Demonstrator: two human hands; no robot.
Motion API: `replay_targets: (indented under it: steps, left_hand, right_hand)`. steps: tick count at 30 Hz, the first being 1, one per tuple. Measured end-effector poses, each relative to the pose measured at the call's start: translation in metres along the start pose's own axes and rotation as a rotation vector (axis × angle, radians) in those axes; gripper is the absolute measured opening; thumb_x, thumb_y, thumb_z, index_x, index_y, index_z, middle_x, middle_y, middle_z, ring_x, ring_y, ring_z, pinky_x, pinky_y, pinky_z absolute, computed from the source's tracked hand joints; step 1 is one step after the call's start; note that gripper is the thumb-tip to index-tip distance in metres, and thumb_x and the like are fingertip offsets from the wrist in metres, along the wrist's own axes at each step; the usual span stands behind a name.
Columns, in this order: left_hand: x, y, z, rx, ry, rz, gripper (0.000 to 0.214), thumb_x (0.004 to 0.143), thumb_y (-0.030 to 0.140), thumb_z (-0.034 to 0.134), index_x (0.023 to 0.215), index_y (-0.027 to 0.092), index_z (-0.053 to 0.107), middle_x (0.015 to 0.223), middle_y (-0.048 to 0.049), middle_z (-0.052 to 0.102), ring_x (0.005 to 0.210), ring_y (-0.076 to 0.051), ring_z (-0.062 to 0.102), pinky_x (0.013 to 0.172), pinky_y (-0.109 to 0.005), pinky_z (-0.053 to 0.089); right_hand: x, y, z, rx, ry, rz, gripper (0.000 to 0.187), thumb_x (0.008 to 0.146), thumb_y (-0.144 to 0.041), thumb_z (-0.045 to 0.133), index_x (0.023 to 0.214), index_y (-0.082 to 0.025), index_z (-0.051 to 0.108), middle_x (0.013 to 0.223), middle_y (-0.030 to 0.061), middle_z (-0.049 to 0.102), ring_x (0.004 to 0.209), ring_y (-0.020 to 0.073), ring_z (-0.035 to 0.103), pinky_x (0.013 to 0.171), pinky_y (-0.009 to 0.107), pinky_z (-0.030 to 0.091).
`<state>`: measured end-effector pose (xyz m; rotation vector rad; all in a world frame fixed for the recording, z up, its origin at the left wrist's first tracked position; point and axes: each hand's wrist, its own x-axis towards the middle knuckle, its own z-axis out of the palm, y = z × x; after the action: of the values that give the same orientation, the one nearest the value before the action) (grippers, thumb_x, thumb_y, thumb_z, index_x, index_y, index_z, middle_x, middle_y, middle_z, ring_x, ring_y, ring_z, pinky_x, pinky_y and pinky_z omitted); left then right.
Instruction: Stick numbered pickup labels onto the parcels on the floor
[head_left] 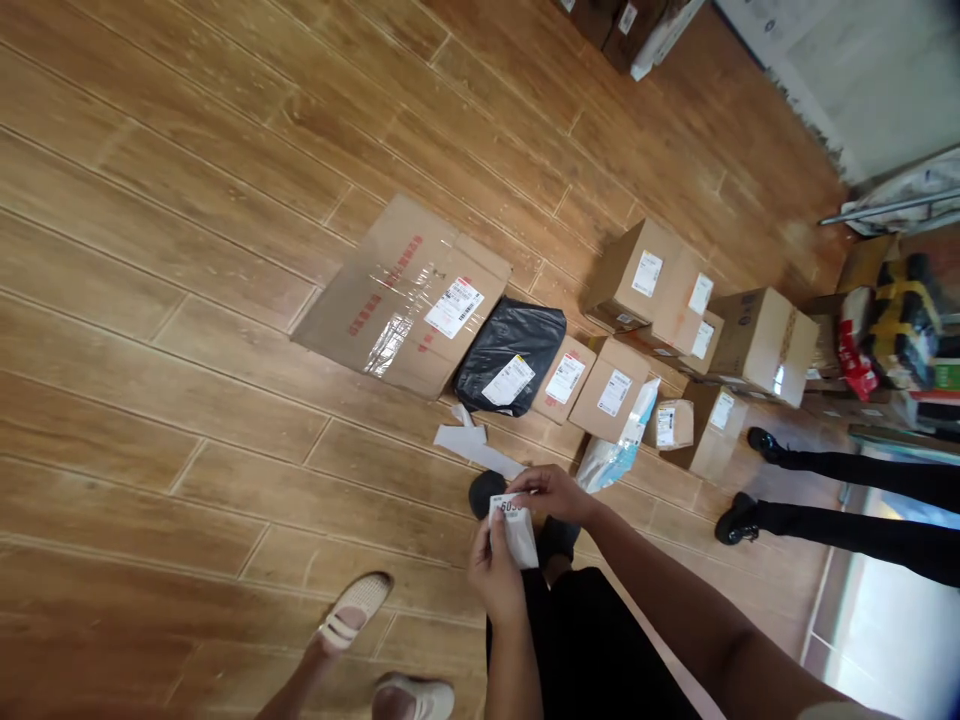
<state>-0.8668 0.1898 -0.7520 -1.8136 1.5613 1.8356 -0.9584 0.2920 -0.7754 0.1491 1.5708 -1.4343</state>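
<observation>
The left hand (496,578) pinched the labels (523,545) (numbered in black) from 7 o'clock; the right hand (555,493) pinched their edge at 1 o'clock. A black parcel (517,335) lay at 12.

The numbered label slip (521,538) is white with black digits. The wood-look floor (135,270) is streaked brown, crossed by pale lines. The largest carton (397,290) is tan with red characters, the parcel bag (510,338) black, its shipping label (508,384) white; the crumpled plastic pouch (616,452) is white and light blue.
</observation>
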Motion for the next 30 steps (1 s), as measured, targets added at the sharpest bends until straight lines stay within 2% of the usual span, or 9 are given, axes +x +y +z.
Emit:
replay_targets:
  steps: [4,8,12,16,20,25,28,30]
  left_hand:
    - [0.001,0.018,-0.011,-0.148,0.014,-0.104,0.049,0.074,0.057,0.062,0.094,0.014,0.072,0.084,-0.0085,0.073,0.072,-0.02,0.065,0.065,-0.031,0.054]
    - [0.008,0.035,-0.021,-0.268,0.054,-0.152,0.04,0.07,0.054,0.068,0.085,0.018,0.075,0.075,-0.005,0.072,0.062,-0.018,0.062,0.057,-0.03,0.053]
    - [0.014,0.048,-0.033,-0.308,0.093,-0.139,0.037,0.067,0.05,0.071,0.081,0.016,0.074,0.069,-0.0029,0.071,0.059,-0.016,0.06,0.054,-0.027,0.051]
    - [0.025,0.053,-0.041,-0.334,0.147,-0.137,0.043,0.068,0.053,0.068,0.086,0.014,0.073,0.071,-0.0021,0.07,0.059,-0.014,0.059,0.054,-0.025,0.05]
    - [0.044,0.047,-0.045,-0.32,0.229,-0.143,0.041,0.064,0.05,0.072,0.083,0.014,0.071,0.072,-0.0025,0.069,0.062,-0.015,0.06,0.056,-0.026,0.05]
    - [0.065,0.026,-0.042,-0.24,0.432,-0.19,0.034,0.068,0.048,0.069,0.057,0.019,0.057,0.052,-0.0003,0.058,0.053,-0.016,0.055,0.047,-0.026,0.045]
    - [0.065,0.008,-0.035,-0.193,0.528,-0.247,0.039,0.071,0.05,0.065,0.052,0.021,0.047,0.045,0.0011,0.05,0.051,-0.017,0.053,0.044,-0.027,0.042]
    - [0.057,-0.005,-0.028,-0.158,0.553,-0.293,0.041,0.07,0.051,0.066,0.05,0.021,0.045,0.042,0.0018,0.046,0.049,-0.018,0.053,0.042,-0.027,0.04]
  right_hand:
    - [0.006,-0.028,0.016,0.013,0.076,-0.004,0.032,0.07,-0.043,0.074,0.087,-0.015,0.072,0.077,0.0042,0.07,0.065,0.0136,0.061,0.061,0.026,0.047]
    - [0.012,-0.044,0.034,0.047,0.1,0.006,0.032,0.071,-0.044,0.073,0.089,-0.017,0.072,0.074,0.0019,0.069,0.06,0.0113,0.058,0.055,0.023,0.045]
    - [0.019,-0.05,0.048,0.046,0.087,0.02,0.033,0.068,-0.044,0.074,0.086,-0.016,0.072,0.073,0.0016,0.069,0.059,0.0111,0.058,0.054,0.023,0.045]
    - [0.037,-0.045,0.058,0.03,0.017,0.048,0.039,0.059,-0.041,0.081,0.087,-0.015,0.07,0.076,0.0019,0.07,0.067,0.0139,0.063,0.064,0.027,0.049]
    - [0.064,-0.033,0.066,-0.019,-0.06,0.064,0.038,0.061,-0.039,0.08,0.088,-0.015,0.068,0.075,0.0008,0.068,0.067,0.0126,0.062,0.068,0.026,0.049]
    - [0.1,-0.015,0.074,-0.123,-0.289,0.135,0.034,0.062,-0.04,0.08,0.081,-0.014,0.069,0.07,0.001,0.068,0.062,0.0118,0.061,0.06,0.023,0.047]
    - [0.124,0.0,0.077,-0.211,-0.412,0.191,0.03,0.052,-0.034,0.085,0.069,-0.013,0.071,0.065,0.0016,0.069,0.062,0.0134,0.061,0.06,0.023,0.047]
    - [0.147,0.014,0.077,-0.26,-0.402,0.222,0.028,0.047,-0.031,0.086,0.063,-0.014,0.071,0.058,0.0002,0.067,0.055,0.0126,0.059,0.053,0.022,0.045]
